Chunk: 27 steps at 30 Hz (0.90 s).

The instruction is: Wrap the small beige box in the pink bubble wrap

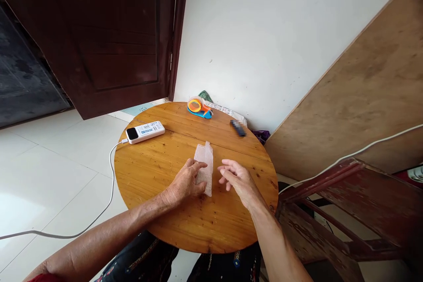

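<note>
A pale, translucent folded sheet (207, 158) lies near the middle of the round wooden table (152, 180). My left hand (189, 180) rests at the sheet's left edge, its fingers apart and partly over it; nothing is gripped. To the right of the sheet, my right hand (236, 176) hovers with its fingers loosely curled and apart, holding nothing and not touching the sheet.
A white power bank (147, 132) with a cable sits at the table's left. At the back are an orange and blue tape dispenser (199, 108) and a blurred dark object (238, 128). A wooden chair (357, 202) stands at the right, a dark red door (125, 31) behind left.
</note>
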Tool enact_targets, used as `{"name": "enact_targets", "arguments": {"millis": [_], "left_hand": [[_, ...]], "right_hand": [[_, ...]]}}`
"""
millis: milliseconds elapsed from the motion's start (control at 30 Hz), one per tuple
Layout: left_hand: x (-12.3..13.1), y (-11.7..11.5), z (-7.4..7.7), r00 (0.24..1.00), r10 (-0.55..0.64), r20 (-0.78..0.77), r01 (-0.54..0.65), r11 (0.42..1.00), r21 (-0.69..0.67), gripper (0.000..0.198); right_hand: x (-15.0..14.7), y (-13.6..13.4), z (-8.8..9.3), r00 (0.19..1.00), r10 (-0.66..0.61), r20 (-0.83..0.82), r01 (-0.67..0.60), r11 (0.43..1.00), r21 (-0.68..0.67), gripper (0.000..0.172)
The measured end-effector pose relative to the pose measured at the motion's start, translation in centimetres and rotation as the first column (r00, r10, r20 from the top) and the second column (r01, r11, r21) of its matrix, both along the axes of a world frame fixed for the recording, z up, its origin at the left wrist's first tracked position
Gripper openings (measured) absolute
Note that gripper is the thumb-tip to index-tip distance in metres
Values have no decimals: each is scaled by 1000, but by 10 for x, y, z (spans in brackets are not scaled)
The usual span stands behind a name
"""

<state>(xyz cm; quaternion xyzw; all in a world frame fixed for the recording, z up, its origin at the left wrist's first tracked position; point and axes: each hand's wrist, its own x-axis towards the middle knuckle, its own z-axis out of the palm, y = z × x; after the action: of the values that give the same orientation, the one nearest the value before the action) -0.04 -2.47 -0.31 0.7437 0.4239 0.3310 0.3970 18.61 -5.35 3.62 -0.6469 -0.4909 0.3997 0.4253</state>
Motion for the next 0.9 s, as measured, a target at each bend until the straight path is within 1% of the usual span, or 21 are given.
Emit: {"name": "enact_targets", "arguments": {"millis": [67, 133, 267, 367, 467, 567, 633, 700, 767, 833, 900], "left_hand": [[-1, -3, 1, 1000, -12, 12, 12, 1000, 17, 51], [-2, -5, 2, 1000, -18, 25, 17, 999, 28, 50], [-3, -8, 2, 998, -42, 39, 40, 998, 55, 49], [-4, -9, 1, 996, -75, 43, 71, 994, 86, 52], [-6, -9, 0, 994, -109, 28, 103, 984, 144, 52], [-7, -8, 3, 985, -173, -26, 174, 953, 249, 50], [-7, -5, 5, 978, -199, -68, 210, 939, 273, 48], [-7, -3, 7, 976, -197, -92, 214, 947, 238, 47], [-7, -1, 8, 979, -181, -92, 195, 964, 182, 47], [-7, 0, 7, 983, -169, -77, 178, 974, 142, 46], [-7, 0, 5, 986, -156, -59, 162, 978, 129, 44]], "right_hand": [[2, 6, -7, 998, -53, -39, 48, 993, -111, 41], [0, 14, -13, 993, -79, -92, 62, 984, -166, 39], [-5, 27, -18, 976, -92, -196, 60, 985, -162, 37], [-7, 33, -17, 968, -38, -247, 0, 988, -153, 35], [-8, 37, -16, 969, 9, -248, -49, 986, -158, 35], [-11, 43, -18, 976, 63, -210, -81, 994, -79, 33], [-12, 48, -20, 986, 83, -143, -85, 996, -8, 30], [-13, 51, -21, 993, 87, -83, -84, 996, 39, 28], [-14, 51, -20, 992, 104, -72, -99, 993, 72, 26], [-16, 46, -16, 989, 130, -69, -122, 986, 114, 25], [-18, 39, -11, 989, 146, -22, -141, 977, 157, 23]]}}
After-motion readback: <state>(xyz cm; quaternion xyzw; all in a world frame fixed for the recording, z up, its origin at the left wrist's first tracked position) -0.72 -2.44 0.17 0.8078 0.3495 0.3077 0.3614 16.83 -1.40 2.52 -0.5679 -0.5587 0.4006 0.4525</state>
